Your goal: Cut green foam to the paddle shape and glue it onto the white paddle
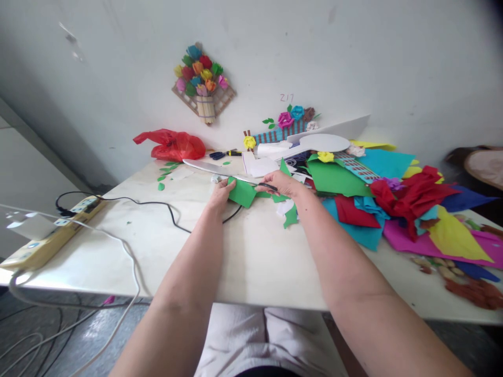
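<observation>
My left hand point(221, 192) pinches the left edge of a piece of green paper point(241, 192) held just above the white table point(255, 256). My right hand point(283, 184) is closed round the black handles of a large pair of scissors point(220, 169). The long silver blades point left, lying over the top of the green paper. Green offcuts point(291, 215) lie under and beside my right hand.
A heap of coloured paper sheets point(396, 204) covers the table's right side. A red plastic bag point(173, 145), small green paper leaves point(165, 173) and a second pair of scissors point(222, 154) lie at the back. A power strip point(51, 235) with cables sits at left. Paper flower decorations point(202, 78) hang on the wall.
</observation>
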Tool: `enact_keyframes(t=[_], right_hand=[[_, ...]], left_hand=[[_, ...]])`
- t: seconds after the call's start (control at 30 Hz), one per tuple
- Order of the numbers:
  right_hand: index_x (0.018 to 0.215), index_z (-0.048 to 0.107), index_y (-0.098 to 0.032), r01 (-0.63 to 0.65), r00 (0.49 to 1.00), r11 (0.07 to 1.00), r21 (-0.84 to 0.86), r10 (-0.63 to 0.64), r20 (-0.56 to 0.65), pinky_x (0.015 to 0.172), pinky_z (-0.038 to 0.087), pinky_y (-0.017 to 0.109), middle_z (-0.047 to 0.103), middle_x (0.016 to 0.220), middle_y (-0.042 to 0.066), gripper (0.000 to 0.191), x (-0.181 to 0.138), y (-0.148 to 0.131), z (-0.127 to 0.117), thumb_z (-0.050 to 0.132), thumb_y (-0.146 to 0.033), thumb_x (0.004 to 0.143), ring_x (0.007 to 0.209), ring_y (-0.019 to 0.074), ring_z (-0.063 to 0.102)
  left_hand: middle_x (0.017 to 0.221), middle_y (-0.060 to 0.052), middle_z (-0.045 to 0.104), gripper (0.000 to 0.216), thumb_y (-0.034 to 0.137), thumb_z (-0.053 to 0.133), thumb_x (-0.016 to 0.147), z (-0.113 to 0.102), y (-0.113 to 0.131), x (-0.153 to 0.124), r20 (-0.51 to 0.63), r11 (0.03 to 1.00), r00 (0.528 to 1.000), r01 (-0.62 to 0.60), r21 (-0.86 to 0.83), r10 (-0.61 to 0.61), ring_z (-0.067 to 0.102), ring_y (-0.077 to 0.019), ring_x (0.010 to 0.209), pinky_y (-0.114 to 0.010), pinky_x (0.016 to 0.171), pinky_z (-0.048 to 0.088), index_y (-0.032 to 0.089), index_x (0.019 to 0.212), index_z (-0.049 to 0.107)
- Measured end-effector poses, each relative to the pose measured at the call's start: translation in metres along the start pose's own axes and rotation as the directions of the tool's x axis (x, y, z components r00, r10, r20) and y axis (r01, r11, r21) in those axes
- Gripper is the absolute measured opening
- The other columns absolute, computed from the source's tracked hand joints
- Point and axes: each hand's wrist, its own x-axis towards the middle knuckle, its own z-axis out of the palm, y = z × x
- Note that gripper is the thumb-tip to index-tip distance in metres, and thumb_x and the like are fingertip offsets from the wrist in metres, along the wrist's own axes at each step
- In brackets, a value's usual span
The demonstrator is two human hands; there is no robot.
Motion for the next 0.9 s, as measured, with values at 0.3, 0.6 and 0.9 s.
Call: enact_keyframes(t=[0.3, 0.6, 0.9], right_hand=[[0.063, 0.060, -0.010, -0.041, 0.999, 0.998, 0.046, 0.040, 0.015, 0.028, 0.024, 0.015, 0.047, 0.038, -0.007, 0.040, -0.0037, -0.0045, 0.0003, 0.084, -0.041, 0.056, 0.030, 0.0008, 0.031], [0.062, 0.059, -0.010, -0.046, 0.998, 0.996, 0.082, 0.043, 0.043, 0.027, 0.023, 0.014, 0.049, 0.039, -0.005, 0.040, -0.0012, 0.0000, -0.0012, 0.083, -0.041, 0.058, 0.029, 0.0007, 0.031], [0.064, 0.060, -0.009, -0.031, 0.999, 0.996, 0.089, 0.030, 0.020, 0.028, 0.018, 0.014, 0.047, 0.038, -0.006, 0.038, -0.0004, -0.0006, -0.0004, 0.083, -0.039, 0.059, 0.029, -0.0001, 0.028]], left_hand=[[0.079, -0.009, 0.068, 0.031, 0.037, 0.077, 0.059, 0.0000, 0.0003, -0.0013, -0.006, 1.000, 1.000, -0.018, -0.013, 0.018, 0.066, -0.0248, 0.082, -0.037, 0.082, 0.051, 0.015, 0.079, 0.065], [0.078, -0.008, 0.068, 0.027, 0.034, 0.075, 0.060, 0.0015, 0.0000, -0.0023, 0.033, 1.000, 0.999, -0.013, -0.027, 0.014, 0.066, -0.0252, 0.082, -0.040, 0.087, 0.049, 0.016, 0.077, 0.065], [0.076, -0.009, 0.067, 0.024, 0.033, 0.074, 0.061, 0.0015, 0.0014, -0.0035, 0.033, 1.000, 0.999, -0.001, -0.025, 0.002, 0.065, -0.0249, 0.081, -0.038, 0.085, 0.050, 0.016, 0.076, 0.066]])
